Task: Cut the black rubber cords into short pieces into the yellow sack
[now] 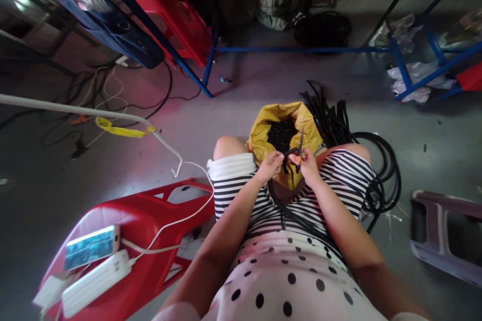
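My left hand is closed, fingertips pinching the end of a black tube that looks like cable or hose. In my right hand is a pair of what looks like scissors with orange on the handle, the thin blade pointing up and away from me. The tube end meets the blades, though the exact contact is too small to make out. Both hands are over the near rim of an open yellow bag between my knees. Many short black pieces lie inside it. The black tube also runs down across my lap.
Bundled black tubes lie beyond my right knee, with coils beside it. At left, a red stool carries a phone and white power bank. A grey stool stands right; a blue table frame crosses ahead.
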`<state>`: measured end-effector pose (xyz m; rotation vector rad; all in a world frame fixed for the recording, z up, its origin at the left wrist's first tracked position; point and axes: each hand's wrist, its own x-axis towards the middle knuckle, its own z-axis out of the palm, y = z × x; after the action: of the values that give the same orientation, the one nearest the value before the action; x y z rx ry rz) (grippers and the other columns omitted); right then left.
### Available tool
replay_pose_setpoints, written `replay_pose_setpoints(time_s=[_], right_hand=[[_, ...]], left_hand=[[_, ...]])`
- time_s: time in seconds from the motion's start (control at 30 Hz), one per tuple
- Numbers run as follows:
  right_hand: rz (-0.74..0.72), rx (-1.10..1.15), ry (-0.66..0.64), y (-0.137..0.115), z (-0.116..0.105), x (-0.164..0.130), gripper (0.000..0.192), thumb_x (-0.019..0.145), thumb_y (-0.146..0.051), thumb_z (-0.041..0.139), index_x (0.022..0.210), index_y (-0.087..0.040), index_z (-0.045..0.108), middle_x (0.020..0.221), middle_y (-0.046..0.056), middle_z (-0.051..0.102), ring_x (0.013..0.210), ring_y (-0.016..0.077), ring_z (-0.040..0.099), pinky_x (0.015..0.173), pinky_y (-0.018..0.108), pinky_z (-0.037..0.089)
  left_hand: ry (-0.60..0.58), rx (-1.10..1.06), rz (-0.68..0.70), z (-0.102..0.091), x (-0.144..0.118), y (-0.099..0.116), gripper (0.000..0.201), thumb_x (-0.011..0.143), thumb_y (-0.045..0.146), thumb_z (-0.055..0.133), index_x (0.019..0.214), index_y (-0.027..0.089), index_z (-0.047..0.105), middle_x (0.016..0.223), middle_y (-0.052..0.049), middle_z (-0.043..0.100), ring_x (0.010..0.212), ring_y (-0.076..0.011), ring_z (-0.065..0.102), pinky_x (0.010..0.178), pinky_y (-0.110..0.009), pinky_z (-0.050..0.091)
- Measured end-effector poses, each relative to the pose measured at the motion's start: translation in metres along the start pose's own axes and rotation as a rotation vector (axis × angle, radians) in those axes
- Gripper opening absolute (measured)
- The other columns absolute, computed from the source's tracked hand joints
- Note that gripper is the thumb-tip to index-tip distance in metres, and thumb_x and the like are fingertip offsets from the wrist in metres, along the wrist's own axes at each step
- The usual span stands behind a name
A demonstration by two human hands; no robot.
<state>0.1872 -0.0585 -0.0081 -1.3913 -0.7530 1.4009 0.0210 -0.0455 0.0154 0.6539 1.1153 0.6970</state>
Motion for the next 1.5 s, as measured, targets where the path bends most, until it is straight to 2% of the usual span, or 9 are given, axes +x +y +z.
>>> replay_pose_setpoints(time_s=[0.1, 0.27, 0.6, 0.77, 0.9, 1.07, 1.2, 1.4, 1.5], right_hand=[[0.047, -0.048, 0.080, -0.001, -0.001, 0.011, 0.069, 0.055, -0.056, 0.103, 0.092, -0.027, 0.052, 0.067, -0.011, 0.051, 0.062, 0.0136, 0.053, 0.062, 0.028, 0.050], [-0.005, -0.084, 0.189, -0.002, 0.001, 0.018, 0.071, 0.053, -0.056, 0.100, 0.096, -0.026, 0.053, 0.075, -0.007, 0.062, 0.068, 0.0158, 0.059, 0.066, 0.031, 0.055], [-0.224, -0.139, 0.144, -0.061, 0.004, 0.049, 0.060, 0.066, -0.053, 0.095, 0.096, -0.028, 0.049, 0.073, -0.008, 0.059, 0.066, 0.0158, 0.060, 0.068, 0.031, 0.056], [-0.095, -0.290, 0.245, -0.025, 0.005, 0.063, 0.052, 0.063, -0.049, 0.089, 0.086, -0.028, 0.048, 0.070, -0.006, 0.058, 0.067, 0.0191, 0.059, 0.068, 0.033, 0.051], [-0.189, -0.450, 0.236, -0.006, 0.004, 0.070, 0.035, 0.066, -0.038, 0.083, 0.087, -0.026, 0.057, 0.084, 0.001, 0.071, 0.083, 0.0243, 0.066, 0.079, 0.037, 0.054], [-0.013, -0.117, 0.272, -0.015, 0.004, 0.078, 0.049, 0.060, -0.038, 0.091, 0.091, -0.026, 0.054, 0.070, -0.005, 0.064, 0.062, 0.0186, 0.062, 0.060, 0.032, 0.053], [0.102, 0.010, 0.246, -0.019, 0.005, 0.078, 0.059, 0.056, -0.041, 0.100, 0.090, -0.025, 0.054, 0.068, -0.006, 0.065, 0.055, 0.0156, 0.061, 0.053, 0.029, 0.054], [0.148, -0.023, 0.147, -0.016, 0.011, 0.074, 0.061, 0.056, -0.040, 0.104, 0.088, -0.025, 0.054, 0.067, -0.006, 0.064, 0.054, 0.0146, 0.062, 0.051, 0.027, 0.054], [0.145, -0.040, 0.133, -0.015, 0.013, 0.073, 0.060, 0.057, -0.039, 0.103, 0.088, -0.025, 0.053, 0.067, -0.007, 0.064, 0.055, 0.0138, 0.062, 0.052, 0.026, 0.053]], left_hand=[[-0.040, 0.065, -0.052, 0.004, 0.004, -0.006, 0.037, 0.097, 0.050, 0.082, 0.102, 0.021, 0.059, 0.064, 0.013, 0.044, 0.040, -0.0022, 0.032, 0.039, -0.016, 0.021], [-0.060, 0.042, -0.155, 0.004, 0.006, -0.003, 0.035, 0.096, 0.045, 0.084, 0.098, 0.018, 0.062, 0.069, 0.008, 0.056, 0.043, -0.0049, 0.046, 0.042, -0.018, 0.039], [-0.185, 0.326, 0.105, -0.019, 0.049, 0.097, 0.026, 0.090, 0.031, 0.088, 0.109, 0.016, 0.077, 0.064, 0.006, 0.054, 0.045, -0.0045, 0.036, 0.044, -0.019, 0.021], [-0.035, 0.553, 0.056, -0.015, 0.066, 0.045, 0.024, 0.101, 0.033, 0.071, 0.082, 0.017, 0.067, 0.063, 0.004, 0.054, 0.055, -0.0098, 0.043, 0.057, -0.023, 0.036], [0.127, 0.766, 0.175, -0.007, 0.073, 0.008, 0.024, 0.105, 0.024, 0.061, 0.082, 0.021, 0.062, 0.075, 0.001, 0.061, 0.077, -0.0167, 0.059, 0.079, -0.029, 0.049], [0.039, 0.661, 0.267, -0.009, 0.074, 0.013, 0.009, 0.104, 0.025, 0.065, 0.104, 0.019, 0.072, 0.091, -0.002, 0.073, 0.088, -0.0182, 0.068, 0.089, -0.030, 0.054], [-0.073, 0.700, 0.235, -0.012, 0.074, 0.014, 0.026, 0.106, 0.033, 0.064, 0.087, 0.018, 0.070, 0.073, 0.001, 0.063, 0.073, -0.0161, 0.060, 0.076, -0.028, 0.049], [0.044, 0.682, 0.238, -0.020, 0.072, 0.007, 0.014, 0.106, 0.028, 0.064, 0.107, 0.018, 0.074, 0.078, 0.001, 0.067, 0.073, -0.0166, 0.064, 0.075, -0.028, 0.051], [0.027, 0.720, 0.190, -0.024, 0.070, 0.010, 0.018, 0.107, 0.028, 0.062, 0.095, 0.019, 0.070, 0.072, 0.002, 0.063, 0.066, -0.0155, 0.060, 0.068, -0.027, 0.048]])
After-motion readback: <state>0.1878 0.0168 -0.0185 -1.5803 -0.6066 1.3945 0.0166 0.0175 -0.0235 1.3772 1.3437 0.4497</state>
